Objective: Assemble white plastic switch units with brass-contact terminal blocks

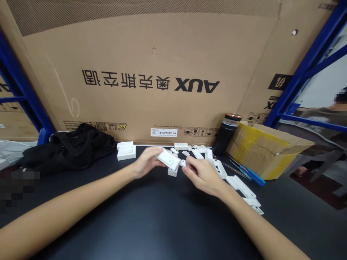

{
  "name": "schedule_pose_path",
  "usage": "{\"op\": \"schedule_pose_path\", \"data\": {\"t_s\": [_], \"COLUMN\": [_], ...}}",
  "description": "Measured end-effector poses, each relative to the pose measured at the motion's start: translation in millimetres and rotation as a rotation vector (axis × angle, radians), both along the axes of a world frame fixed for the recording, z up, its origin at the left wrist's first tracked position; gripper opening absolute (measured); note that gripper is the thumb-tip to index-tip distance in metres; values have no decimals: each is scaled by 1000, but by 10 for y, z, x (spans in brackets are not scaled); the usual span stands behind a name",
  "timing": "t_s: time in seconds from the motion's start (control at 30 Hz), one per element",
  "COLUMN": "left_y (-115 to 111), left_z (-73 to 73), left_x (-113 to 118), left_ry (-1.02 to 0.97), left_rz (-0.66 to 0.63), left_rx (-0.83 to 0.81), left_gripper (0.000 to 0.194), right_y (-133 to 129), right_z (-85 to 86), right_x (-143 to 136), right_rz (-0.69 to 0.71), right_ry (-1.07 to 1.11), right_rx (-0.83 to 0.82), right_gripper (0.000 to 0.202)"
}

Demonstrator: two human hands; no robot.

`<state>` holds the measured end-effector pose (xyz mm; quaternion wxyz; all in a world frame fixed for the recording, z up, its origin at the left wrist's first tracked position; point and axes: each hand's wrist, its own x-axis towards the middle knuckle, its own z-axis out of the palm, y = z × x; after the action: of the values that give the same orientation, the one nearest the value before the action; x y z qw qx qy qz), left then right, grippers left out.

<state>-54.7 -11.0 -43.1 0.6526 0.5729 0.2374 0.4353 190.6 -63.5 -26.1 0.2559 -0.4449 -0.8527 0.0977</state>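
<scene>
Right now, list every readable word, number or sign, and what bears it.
"AUX": cardboard panel, upside down.
"奥克斯空调": same panel, upside down.
"KFR-46W": white label, upside down; remainder too small.
Warning triangle: panel.
Other panel print: too small or cut off.
White piece in left hand: blurred.

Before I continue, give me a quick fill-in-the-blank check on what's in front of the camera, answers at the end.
1. The hand gripping the white case is the person's own ____ one.
2. The tape on the open cardboard box is ____.
3. The large, upside-down Latin letters on the back carton read ____.
4. The tool handle beside that box is ____.

Missing words: left; yellow; AUX; blue.
</scene>
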Motion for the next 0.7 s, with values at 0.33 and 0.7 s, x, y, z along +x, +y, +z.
{"op": "schedule_pose_path", "data": {"t_s": [0.33,0.7], "left_y": [343,523], "left_z": [774,714], "left_x": [-1104,-1315], "left_ry": [1131,1741], "left_rz": [-241,-43], "left_rx": [-36,124], "left_gripper": [46,46], "right_y": [-41,-4], "right_z": [107,150], "right_x": [23,102], "right_rz": [-48,-95], "right_ry": [-146,-210], "right_rx": [21,58], "right_gripper": [39,41]}}
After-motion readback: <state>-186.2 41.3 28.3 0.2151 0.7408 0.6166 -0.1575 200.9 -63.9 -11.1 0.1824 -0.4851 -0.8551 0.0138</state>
